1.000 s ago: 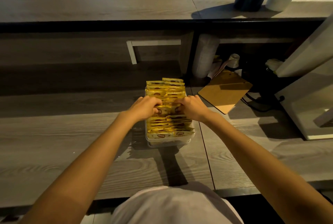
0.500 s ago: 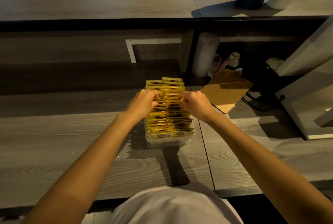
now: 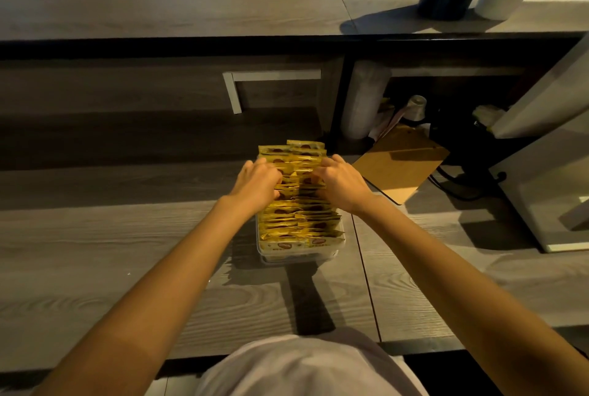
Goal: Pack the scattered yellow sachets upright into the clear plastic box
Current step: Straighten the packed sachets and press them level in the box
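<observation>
Left hand (image 3: 258, 183) and right hand (image 3: 342, 183) moved farther back; both pinch upright yellow sachets (image 3: 299, 220) packing the box (image 3: 299, 258).

Dim counter, daylight from behind it, hard shadows, bowed wide-angle edges

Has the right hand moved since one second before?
Yes. The right hand has shifted away from the person, along the yellow sachets toward the far end of the clear plastic box, which stayed put.
</observation>
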